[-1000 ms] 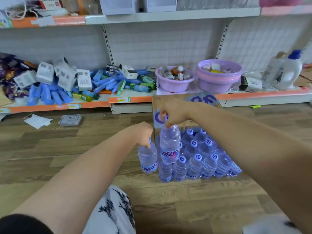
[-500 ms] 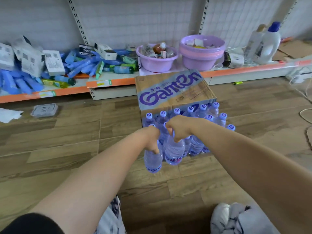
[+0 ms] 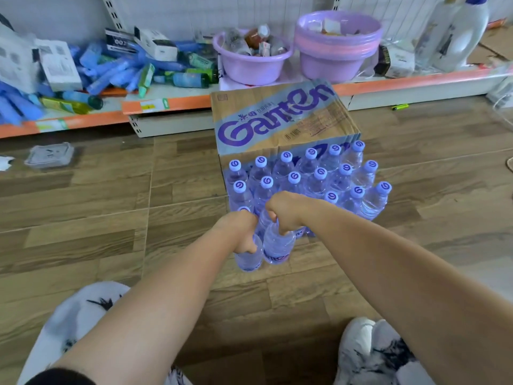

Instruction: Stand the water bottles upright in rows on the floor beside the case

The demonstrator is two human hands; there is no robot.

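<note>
A cardboard case [image 3: 280,118] with purple lettering sits on the wooden floor in front of the shelf. Several clear water bottles [image 3: 319,176] with purple caps stand upright in rows against its near side. My left hand [image 3: 240,232] grips the neck of one water bottle [image 3: 248,258], held upright at the near left corner of the rows. My right hand [image 3: 283,212] grips the top of a second water bottle [image 3: 277,247] right beside it. Both bottles are at or just above the floor; contact is not clear. Their caps are hidden by my fingers.
A low shelf [image 3: 166,104] behind the case holds blue packages, boxes and two purple basins [image 3: 336,43]. A grey lid [image 3: 50,154] lies on the floor at left. My knees in white patterned cloth [image 3: 77,323] fill the bottom corners. A cable lies at the far right.
Both hands have come down and toward me with their bottles, from in front of the case to the near left corner of the rows. The camera has tilted downward.
</note>
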